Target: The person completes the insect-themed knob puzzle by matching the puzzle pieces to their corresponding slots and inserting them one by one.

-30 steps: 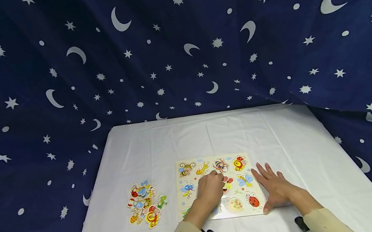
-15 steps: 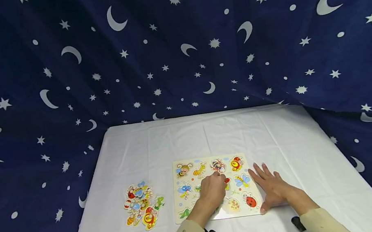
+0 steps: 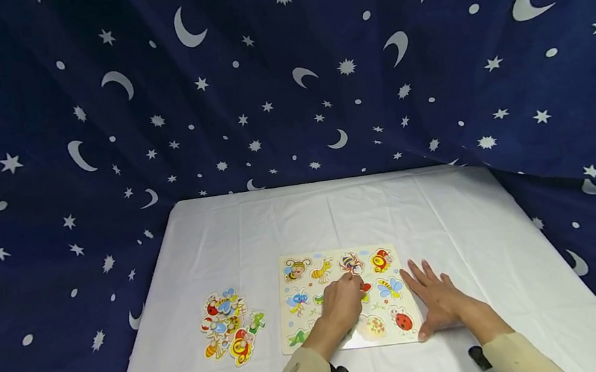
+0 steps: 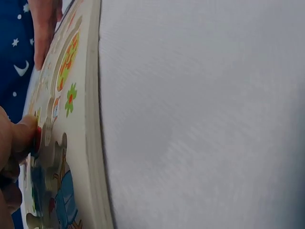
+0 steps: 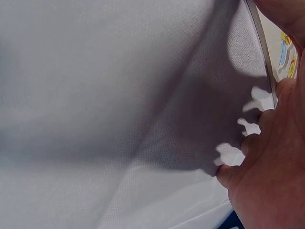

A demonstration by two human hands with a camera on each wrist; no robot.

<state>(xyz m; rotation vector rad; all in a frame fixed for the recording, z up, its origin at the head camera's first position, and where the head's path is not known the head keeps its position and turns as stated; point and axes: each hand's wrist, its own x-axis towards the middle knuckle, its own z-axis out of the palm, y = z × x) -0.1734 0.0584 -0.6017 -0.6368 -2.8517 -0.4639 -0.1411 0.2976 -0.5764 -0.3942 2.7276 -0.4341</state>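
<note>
A cream wooden peg-puzzle board [image 3: 310,311] with bright insect pictures lies flat on the white table. My left hand [image 3: 342,303] is over its middle, fingers curled. In the left wrist view, the thumb and fingers of the left hand [image 4: 14,143] pinch a puzzle piece with a red part [image 4: 37,139], low against the board; most of the piece is hidden. My right hand [image 3: 440,299] is spread flat at the board's right edge. Its thumb rests at the near right corner, and the right wrist view shows the fingers of this hand [image 5: 271,176] on the cloth.
A pile of loose insect puzzle pieces [image 3: 228,321] lies left of the board, some overlapping. White cloth [image 3: 302,212] covers the table. A dark blue curtain [image 3: 274,50] with moons and stars hangs behind and at both sides.
My left hand has shifted slightly right over the board, uncovering a green picture to its left. The right hand stays at the board's edge. The head view has swayed a little.
</note>
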